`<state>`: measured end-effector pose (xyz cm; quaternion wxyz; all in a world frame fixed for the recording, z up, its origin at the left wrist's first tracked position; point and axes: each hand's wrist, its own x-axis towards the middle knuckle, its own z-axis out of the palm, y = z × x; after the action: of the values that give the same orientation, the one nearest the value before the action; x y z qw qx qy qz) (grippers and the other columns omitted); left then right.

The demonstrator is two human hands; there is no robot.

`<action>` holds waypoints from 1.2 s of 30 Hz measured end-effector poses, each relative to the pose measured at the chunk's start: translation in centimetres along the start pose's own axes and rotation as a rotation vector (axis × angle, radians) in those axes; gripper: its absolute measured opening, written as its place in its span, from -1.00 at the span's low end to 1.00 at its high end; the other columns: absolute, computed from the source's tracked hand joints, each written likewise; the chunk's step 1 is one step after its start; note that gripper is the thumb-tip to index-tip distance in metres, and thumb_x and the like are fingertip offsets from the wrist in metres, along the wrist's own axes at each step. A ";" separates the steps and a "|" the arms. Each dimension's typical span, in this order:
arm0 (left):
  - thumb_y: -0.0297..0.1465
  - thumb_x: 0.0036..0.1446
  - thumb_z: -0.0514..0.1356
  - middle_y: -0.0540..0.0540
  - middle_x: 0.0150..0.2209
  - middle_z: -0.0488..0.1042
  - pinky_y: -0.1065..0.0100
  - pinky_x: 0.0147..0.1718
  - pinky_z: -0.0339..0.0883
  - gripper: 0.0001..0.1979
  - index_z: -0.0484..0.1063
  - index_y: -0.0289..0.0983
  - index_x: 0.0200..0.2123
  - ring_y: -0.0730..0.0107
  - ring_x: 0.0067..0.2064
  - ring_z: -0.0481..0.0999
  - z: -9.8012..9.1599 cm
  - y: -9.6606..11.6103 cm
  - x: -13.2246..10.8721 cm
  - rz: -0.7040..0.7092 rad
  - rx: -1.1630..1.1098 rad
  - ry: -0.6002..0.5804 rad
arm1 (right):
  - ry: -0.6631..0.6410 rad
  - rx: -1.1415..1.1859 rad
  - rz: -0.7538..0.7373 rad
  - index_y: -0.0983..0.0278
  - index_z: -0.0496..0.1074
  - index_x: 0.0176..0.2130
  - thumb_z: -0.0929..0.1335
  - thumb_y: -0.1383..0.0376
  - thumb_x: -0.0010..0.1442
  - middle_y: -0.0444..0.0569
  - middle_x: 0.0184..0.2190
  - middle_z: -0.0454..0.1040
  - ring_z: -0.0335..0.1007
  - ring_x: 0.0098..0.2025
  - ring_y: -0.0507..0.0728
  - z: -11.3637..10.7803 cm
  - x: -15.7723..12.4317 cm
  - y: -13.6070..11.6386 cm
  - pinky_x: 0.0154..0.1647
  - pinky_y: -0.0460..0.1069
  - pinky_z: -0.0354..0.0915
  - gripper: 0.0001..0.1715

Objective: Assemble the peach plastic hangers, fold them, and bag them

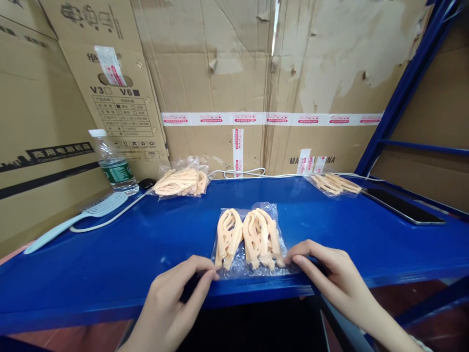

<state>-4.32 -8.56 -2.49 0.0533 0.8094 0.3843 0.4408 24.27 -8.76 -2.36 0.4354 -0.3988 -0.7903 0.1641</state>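
Observation:
A clear plastic bag [240, 266] lies flat near the front edge of the blue surface. Inside it are two bundles of beige, looped strips side by side, a left bundle [229, 237] and a right bundle [261, 237]; their exact kind I cannot tell. My left hand [179, 293] pinches the bag's near left corner between thumb and index finger. At the near right corner, my right hand [330, 274] has its thumb and fingers closed on the plastic edge.
Behind lie more bagged beige pieces, at the left [183, 181] and right [335, 183]. A light blue hairbrush [84, 215], a water bottle [117, 168] and a black mouse [147, 183] are at left. A dark tablet [401, 205] lies right. Cardboard [216, 88] walls the back.

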 end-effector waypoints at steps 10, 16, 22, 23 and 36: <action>-0.43 0.26 0.09 0.01 -0.32 0.44 0.53 -0.53 0.36 -0.92 0.38 -0.21 -0.26 0.56 -0.53 0.45 0.7 -1.3 1.0 -0.024 0.017 0.017 | 0.122 -0.042 0.090 0.21 0.26 -0.09 0.26 0.30 0.29 -0.23 -0.57 0.33 0.29 -0.53 0.01 1.8 0.4 0.2 -0.48 -0.11 0.28 -0.84; -0.45 0.28 0.03 -0.03 -0.28 0.37 0.49 -0.47 0.33 -0.84 0.35 -0.22 -0.34 0.55 -0.48 0.41 1.0 -0.8 0.8 -0.015 0.165 -0.020 | 0.041 -0.145 0.028 0.21 0.44 -0.28 0.26 0.34 0.30 -0.12 -0.43 0.45 0.38 -0.41 0.02 1.5 0.2 0.3 -0.41 -0.10 0.28 -0.83; -0.45 0.28 0.03 -0.09 -0.26 0.41 0.37 -0.35 0.37 -0.83 0.39 -0.24 -0.33 0.37 -0.31 0.47 0.7 -1.6 0.3 0.073 0.300 -0.036 | 0.006 -0.168 -0.007 0.20 0.47 -0.24 0.28 0.36 0.30 -0.10 -0.39 0.46 0.39 -0.35 0.03 1.1 -0.2 0.5 -0.36 -0.09 0.30 -0.83; -0.45 0.29 0.03 -0.10 -0.24 0.42 0.35 -0.31 0.38 -0.83 0.40 -0.24 -0.32 0.33 -0.26 0.48 0.6 -1.8 0.2 0.098 0.306 -0.045 | -0.005 -0.174 0.001 0.20 0.47 -0.24 0.27 0.35 0.31 -0.09 -0.38 0.45 0.39 -0.34 0.04 1.1 -0.3 0.5 -0.35 -0.08 0.31 -0.82; -0.44 0.28 0.07 -0.12 -0.13 0.53 0.21 -0.11 0.40 -0.79 0.43 -0.26 -0.06 0.19 -0.09 0.48 -1.5 -2.2 -0.3 0.358 0.374 -0.224 | -0.268 -0.484 0.148 0.19 0.46 -0.26 0.11 0.21 0.40 0.02 -0.27 0.34 0.28 -0.22 0.17 -0.5 0.3 -1.6 -0.20 0.10 0.25 -0.59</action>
<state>-6.79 -7.58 -2.71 -0.1338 0.9039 0.3016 0.2723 23.81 -9.60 -0.95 0.2061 -0.5226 -0.8256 0.0533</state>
